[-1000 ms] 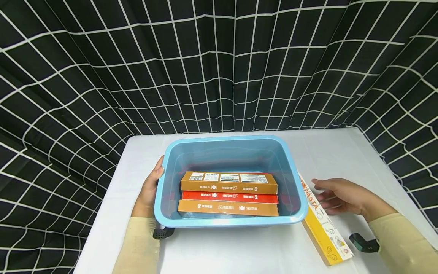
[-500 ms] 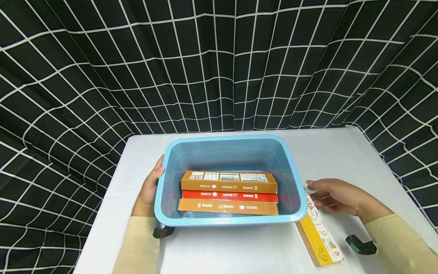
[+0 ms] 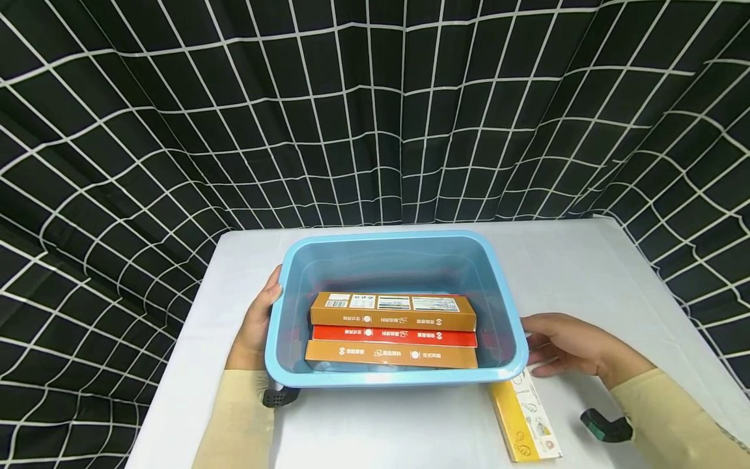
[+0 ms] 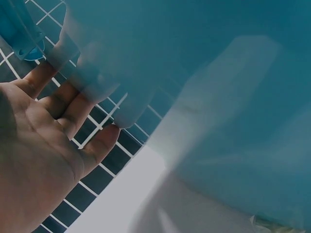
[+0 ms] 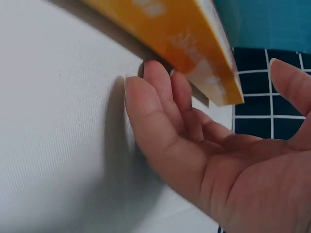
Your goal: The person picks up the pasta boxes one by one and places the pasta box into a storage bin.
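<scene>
My left hand (image 3: 256,326) is at the left side of a light blue plastic tub (image 3: 398,378), fingertips touching its outer wall. In the left wrist view the palm (image 4: 34,145) faces that glossy wall, fingers spread and only slightly bent. My right hand (image 3: 571,348) is beside the tub's right side, fingers loosely bent. A yellow and white pasta box (image 3: 518,423) lies on the table below it, its far end hidden by the tub. In the right wrist view the fingertips (image 5: 158,77) are right at the box's (image 5: 184,48) lower side edge.
Inside the tub lie a brown box (image 3: 392,319), a red box (image 3: 394,336) and a lighter orange-brown box (image 3: 391,354). The white table (image 3: 381,430) ends at black curtains (image 3: 363,130) with a white grid behind and at both sides.
The pasta box has slid left, and its far end has gone farther behind the tub. My right hand has moved left with it. My left hand and the tub stay nearly still.
</scene>
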`<action>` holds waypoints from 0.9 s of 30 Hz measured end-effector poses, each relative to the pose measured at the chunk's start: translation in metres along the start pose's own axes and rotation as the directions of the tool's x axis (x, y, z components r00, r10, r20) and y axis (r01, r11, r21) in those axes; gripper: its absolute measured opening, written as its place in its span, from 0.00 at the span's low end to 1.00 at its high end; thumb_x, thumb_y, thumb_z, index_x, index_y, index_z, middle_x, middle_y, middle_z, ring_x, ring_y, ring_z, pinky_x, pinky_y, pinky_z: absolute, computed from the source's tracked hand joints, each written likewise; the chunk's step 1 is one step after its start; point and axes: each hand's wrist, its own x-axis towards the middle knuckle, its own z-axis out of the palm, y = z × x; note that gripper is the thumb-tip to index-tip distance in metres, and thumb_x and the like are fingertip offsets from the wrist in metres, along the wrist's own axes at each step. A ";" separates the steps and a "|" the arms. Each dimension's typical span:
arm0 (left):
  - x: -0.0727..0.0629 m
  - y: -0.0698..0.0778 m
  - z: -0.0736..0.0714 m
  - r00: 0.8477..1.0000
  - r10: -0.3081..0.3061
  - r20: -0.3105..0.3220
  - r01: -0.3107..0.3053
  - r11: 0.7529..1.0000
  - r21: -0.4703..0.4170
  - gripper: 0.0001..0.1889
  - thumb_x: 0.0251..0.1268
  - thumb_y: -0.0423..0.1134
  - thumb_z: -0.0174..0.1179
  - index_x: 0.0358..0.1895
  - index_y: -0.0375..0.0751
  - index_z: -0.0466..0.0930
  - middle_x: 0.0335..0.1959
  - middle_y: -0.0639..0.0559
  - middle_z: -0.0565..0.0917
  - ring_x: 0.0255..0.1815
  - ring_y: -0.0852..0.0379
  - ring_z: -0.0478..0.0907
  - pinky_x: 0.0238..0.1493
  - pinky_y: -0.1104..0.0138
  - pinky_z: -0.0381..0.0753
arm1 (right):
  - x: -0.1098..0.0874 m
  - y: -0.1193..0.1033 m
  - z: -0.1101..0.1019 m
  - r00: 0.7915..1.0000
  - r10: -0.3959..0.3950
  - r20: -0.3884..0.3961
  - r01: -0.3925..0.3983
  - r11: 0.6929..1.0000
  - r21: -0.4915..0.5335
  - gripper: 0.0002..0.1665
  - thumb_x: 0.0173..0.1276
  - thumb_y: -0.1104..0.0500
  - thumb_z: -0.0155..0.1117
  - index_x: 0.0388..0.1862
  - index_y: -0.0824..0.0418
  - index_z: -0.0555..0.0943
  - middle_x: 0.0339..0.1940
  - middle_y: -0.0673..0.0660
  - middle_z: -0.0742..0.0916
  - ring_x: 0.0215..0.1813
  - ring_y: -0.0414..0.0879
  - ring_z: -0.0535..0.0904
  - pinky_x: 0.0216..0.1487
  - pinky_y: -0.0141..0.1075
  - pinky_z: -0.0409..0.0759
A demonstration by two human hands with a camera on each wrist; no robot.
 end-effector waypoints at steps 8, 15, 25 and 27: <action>0.000 -0.002 -0.003 1.000 -0.001 0.030 0.001 1.000 -0.016 0.35 0.80 0.51 0.40 0.87 0.50 0.57 0.82 0.35 0.62 0.80 0.39 0.59 0.78 0.47 0.61 | 0.007 0.012 0.003 0.988 -0.095 0.120 0.088 0.994 0.063 0.17 0.85 0.57 0.57 0.61 0.70 0.79 0.43 0.64 0.88 0.43 0.54 0.89 0.46 0.52 0.90; 0.001 -0.002 -0.003 1.000 0.000 0.027 0.000 1.000 -0.007 0.35 0.80 0.51 0.39 0.87 0.50 0.56 0.82 0.36 0.61 0.80 0.40 0.59 0.77 0.47 0.60 | 0.008 0.019 0.008 0.987 -0.127 0.097 0.118 0.989 0.088 0.31 0.82 0.62 0.64 0.74 0.75 0.64 0.47 0.65 0.87 0.49 0.56 0.87 0.46 0.50 0.90; 0.001 -0.001 -0.002 1.000 -0.005 0.019 0.005 1.000 -0.006 0.35 0.79 0.51 0.39 0.87 0.49 0.56 0.83 0.35 0.61 0.81 0.38 0.59 0.78 0.45 0.59 | 0.006 0.021 0.007 0.984 -0.157 0.086 0.147 0.983 0.114 0.23 0.84 0.61 0.63 0.69 0.69 0.69 0.46 0.62 0.88 0.48 0.55 0.88 0.45 0.48 0.90; 0.001 -0.001 -0.003 1.000 -0.007 0.021 0.007 1.000 -0.013 0.35 0.79 0.51 0.40 0.87 0.50 0.56 0.83 0.35 0.61 0.81 0.38 0.59 0.78 0.45 0.59 | 0.006 0.020 0.005 0.986 -0.151 0.069 0.143 0.984 0.108 0.24 0.84 0.61 0.63 0.70 0.69 0.69 0.47 0.62 0.87 0.47 0.55 0.88 0.44 0.48 0.90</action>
